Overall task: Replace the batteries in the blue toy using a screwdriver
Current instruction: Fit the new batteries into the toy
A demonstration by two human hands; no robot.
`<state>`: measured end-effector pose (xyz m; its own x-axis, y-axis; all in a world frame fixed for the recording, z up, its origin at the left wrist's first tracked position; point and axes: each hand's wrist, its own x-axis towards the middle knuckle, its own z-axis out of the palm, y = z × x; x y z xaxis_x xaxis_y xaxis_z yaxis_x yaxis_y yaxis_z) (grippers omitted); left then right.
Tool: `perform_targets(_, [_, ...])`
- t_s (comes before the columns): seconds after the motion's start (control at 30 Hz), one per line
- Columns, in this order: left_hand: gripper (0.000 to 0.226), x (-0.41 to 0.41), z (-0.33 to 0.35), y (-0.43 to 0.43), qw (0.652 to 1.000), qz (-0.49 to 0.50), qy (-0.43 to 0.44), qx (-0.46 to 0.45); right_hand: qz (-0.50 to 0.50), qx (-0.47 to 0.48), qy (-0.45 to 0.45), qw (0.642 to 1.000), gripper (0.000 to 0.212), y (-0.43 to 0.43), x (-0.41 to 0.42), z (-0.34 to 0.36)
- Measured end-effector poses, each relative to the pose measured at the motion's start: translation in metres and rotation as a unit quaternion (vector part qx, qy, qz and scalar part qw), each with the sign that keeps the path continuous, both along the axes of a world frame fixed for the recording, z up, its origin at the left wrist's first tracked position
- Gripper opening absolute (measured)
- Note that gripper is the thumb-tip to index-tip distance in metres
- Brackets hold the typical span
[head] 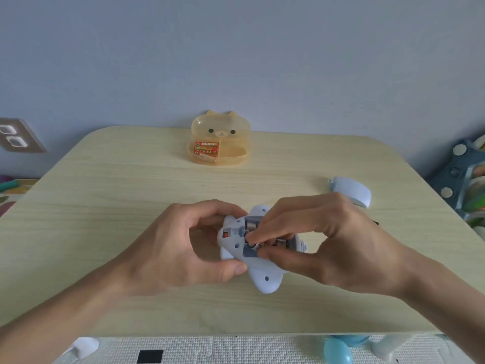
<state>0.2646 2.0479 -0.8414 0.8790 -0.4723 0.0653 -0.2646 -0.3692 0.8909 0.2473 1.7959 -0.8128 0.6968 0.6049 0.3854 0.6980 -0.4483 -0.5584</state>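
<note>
Blue toy (pixel 259 271) gripped by our left hand (pixel 181 248); right hand (pixel 330 240) pinches battery (pixel 280 243) in open bay. We judge risk: spring flicks it loose, rolls off counter (pixel 105 206).

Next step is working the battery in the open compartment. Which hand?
Right hand: its fingertips pinch a battery in the blue toy's open compartment, while the left hand grips the toy's body, likely steadying it.

blue toy (pixel 263 278): pale blue plastic, underside up, battery bay open, gripped by left hand (pixel 183 248) | battery (pixel 251 245): in bay, pinched by right hand (pixel 328 237) | cover (pixel 351 191): off, lying well to the right | spare batteries (pixel 206 147): orange, in open bear case (pixel 223 160)
</note>
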Motion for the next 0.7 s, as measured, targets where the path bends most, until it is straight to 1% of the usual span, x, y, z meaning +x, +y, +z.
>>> perform_targets(0.13, [0.055, -0.001, 0.001, 0.0, 1.0, -0.001, -0.01, 0.012, -0.002, -0.041, -0.022, 0.999, 0.014, 0.001, 0.001, -0.001])
perform_targets(0.23, [0.055, -0.002, 0.003, 0.001, 1.0, 0.0, -0.012, 0.015, 0.015, -0.05, -0.013, 0.999, 0.018, 0.001, 0.003, -0.004])
perform_targets(0.3, [0.055, -0.001, 0.003, 0.001, 1.0, 0.0, -0.015, 0.017, 0.032, -0.066, -0.008, 0.997, 0.015, 0.0, 0.005, -0.004])
perform_targets(0.43, [0.055, 0.0, 0.0, 0.001, 1.0, 0.003, -0.02, 0.023, 0.053, -0.099, -0.033, 0.993, 0.014, -0.001, 0.008, -0.003])
perform_targets(0.6, [0.054, 0.0, 0.0, 0.001, 1.0, 0.0, -0.022, 0.017, 0.043, -0.106, -0.04, 0.993, 0.016, -0.005, 0.006, -0.002])
perform_targets(0.67, [0.055, 0.0, -0.001, 0.002, 1.0, 0.002, -0.025, 0.014, 0.041, -0.133, -0.066, 0.988, 0.016, -0.008, 0.007, 0.002])
perform_targets(0.7, [0.056, 0.001, -0.002, 0.002, 1.0, 0.002, -0.024, 0.012, 0.033, -0.131, -0.079, 0.988, 0.016, -0.01, 0.008, 0.004])
